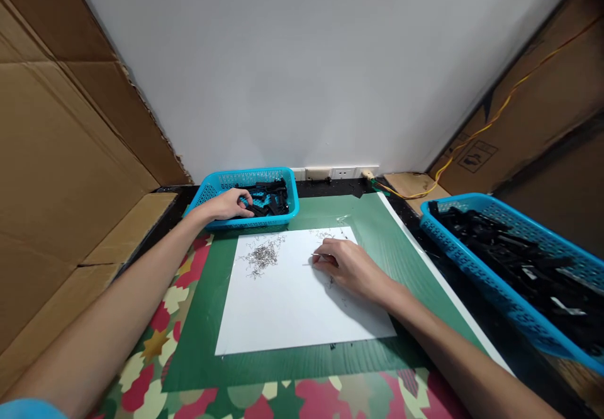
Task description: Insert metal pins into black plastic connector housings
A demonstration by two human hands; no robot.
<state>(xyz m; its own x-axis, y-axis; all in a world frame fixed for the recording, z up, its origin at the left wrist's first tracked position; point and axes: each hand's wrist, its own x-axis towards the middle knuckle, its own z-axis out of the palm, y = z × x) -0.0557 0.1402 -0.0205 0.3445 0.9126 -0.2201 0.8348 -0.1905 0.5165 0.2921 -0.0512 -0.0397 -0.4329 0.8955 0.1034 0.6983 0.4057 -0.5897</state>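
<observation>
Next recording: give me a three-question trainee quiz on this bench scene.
1. True or false: the left hand reaches into the small blue basket.
2. The heap of metal bits lies on: A) green mat B) white sheet C) cardboard
3. What does the right hand pinch at its fingertips?
Key: 1 true; 2 B; 3 seemingly a thin metal piece.

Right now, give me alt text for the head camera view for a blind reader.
A person's left hand reaches into a small blue plastic basket of black plastic parts while the right hand rests on a white paper sheet near a pile of tiny silvery wire pieces. A larger blue plastic basket of black parts sits at the right.
</observation>
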